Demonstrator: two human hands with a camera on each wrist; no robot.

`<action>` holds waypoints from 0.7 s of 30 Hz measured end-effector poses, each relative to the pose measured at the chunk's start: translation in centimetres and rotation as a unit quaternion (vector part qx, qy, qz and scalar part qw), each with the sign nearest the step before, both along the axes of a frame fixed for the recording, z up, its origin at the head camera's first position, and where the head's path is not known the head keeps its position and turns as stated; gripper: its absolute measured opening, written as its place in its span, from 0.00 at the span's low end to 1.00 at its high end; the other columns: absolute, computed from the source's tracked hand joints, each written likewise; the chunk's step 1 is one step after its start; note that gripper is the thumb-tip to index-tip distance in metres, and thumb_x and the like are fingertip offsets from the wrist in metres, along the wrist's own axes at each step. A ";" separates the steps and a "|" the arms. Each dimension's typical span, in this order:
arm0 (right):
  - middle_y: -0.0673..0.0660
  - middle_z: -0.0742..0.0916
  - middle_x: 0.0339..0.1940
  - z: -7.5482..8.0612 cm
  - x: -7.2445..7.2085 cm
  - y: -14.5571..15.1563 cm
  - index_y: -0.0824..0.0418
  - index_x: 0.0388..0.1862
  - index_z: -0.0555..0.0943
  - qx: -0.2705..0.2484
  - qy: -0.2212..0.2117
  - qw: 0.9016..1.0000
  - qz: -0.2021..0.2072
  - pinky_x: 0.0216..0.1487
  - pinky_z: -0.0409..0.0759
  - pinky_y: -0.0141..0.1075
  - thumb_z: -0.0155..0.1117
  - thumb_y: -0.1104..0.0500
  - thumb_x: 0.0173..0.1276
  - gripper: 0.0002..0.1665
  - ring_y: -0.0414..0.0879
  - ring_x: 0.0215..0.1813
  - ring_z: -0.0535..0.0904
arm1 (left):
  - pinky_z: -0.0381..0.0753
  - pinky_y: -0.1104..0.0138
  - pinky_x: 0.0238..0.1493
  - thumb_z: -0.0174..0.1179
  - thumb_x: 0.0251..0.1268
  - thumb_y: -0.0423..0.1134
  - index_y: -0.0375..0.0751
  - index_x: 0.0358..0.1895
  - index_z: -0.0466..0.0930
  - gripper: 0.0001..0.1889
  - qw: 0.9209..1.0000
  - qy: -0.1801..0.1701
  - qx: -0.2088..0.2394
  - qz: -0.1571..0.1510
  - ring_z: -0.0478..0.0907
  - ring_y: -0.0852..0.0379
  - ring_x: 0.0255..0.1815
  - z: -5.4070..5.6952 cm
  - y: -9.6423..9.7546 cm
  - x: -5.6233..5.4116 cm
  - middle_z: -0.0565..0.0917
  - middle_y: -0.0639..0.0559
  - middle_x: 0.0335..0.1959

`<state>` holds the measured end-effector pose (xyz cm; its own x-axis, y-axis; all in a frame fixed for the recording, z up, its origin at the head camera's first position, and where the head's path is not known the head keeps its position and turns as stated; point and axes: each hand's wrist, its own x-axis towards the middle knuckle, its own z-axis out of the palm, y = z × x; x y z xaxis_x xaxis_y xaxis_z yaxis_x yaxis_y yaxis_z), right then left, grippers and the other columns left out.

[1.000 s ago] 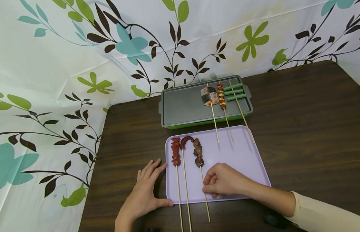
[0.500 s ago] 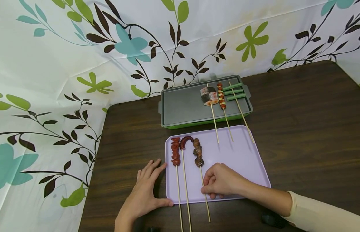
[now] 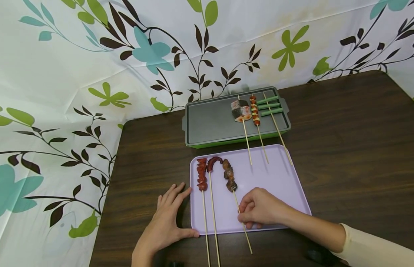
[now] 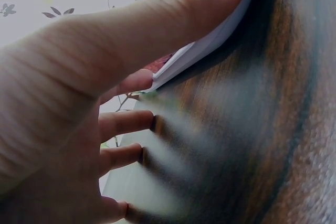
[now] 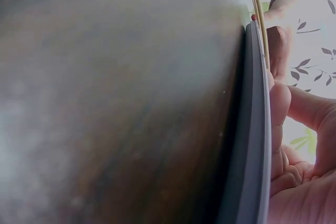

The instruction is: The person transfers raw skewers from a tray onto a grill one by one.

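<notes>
My right hand (image 3: 261,208) pinches the stick of a brown chunk skewer (image 3: 230,177) between thumb and fingers, over the front of a lilac tray (image 3: 270,185). In the right wrist view, the curled fingers (image 5: 280,108) sit just past the tray's rim. On the tray's left side lie a red skewer (image 3: 202,175) and a curled tentacle skewer (image 3: 215,160), their sticks reaching over the front edge. My left hand (image 3: 168,218) is spread on the table, with its thumb and forefinger at the tray's left edge; the left wrist view shows the thumb (image 4: 157,22) at the rim.
Behind the tray stands a green-sided grill with a dark plate (image 3: 210,122). Across its right part lie a fish skewer (image 3: 241,110), a red-and-pale skewer (image 3: 255,111) and a green vegetable skewer (image 3: 270,105), sticks overhanging the tray. A patterned cloth (image 3: 227,40) hangs behind the table (image 3: 343,141).
My right hand has shifted a little to the right, swinging the brown chunk skewer's stick end and lower pieces rightward. The left hand and tray have stayed put.
</notes>
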<state>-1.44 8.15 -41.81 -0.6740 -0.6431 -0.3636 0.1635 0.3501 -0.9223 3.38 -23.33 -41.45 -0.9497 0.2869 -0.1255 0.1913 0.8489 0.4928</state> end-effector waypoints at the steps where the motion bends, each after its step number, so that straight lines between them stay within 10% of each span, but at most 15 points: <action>1: 0.55 0.86 0.17 0.0 0.0 0.1 0.62 0.26 0.81 -0.001 -0.001 1.000 -0.001 0.17 0.77 0.32 0.72 0.64 0.59 0.07 0.47 0.18 0.82 | 0.41 0.31 0.66 0.76 0.29 0.70 0.60 0.75 0.61 0.60 1.000 -0.002 -0.001 0.001 0.44 0.45 0.78 0.0 0.0 0.0 0.57 0.54 0.77; 21: 0.56 0.85 0.17 0.4 0.5 0.8 0.63 0.27 0.81 -0.019 0.006 1.000 -0.021 0.16 0.77 0.32 0.70 0.67 0.59 0.05 0.48 0.18 0.81 | 0.42 0.30 0.66 0.76 0.29 0.70 0.61 0.75 0.61 0.60 1.000 -0.005 -0.002 0.001 0.45 0.45 0.78 0.0 0.0 0.0 0.57 0.53 0.77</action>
<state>-0.97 8.95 -41.45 -0.7049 -0.6271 -0.3315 0.1663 0.3083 -0.9366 3.38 -23.33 -41.45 -0.9491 0.2838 -0.1366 0.1838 0.8512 0.4916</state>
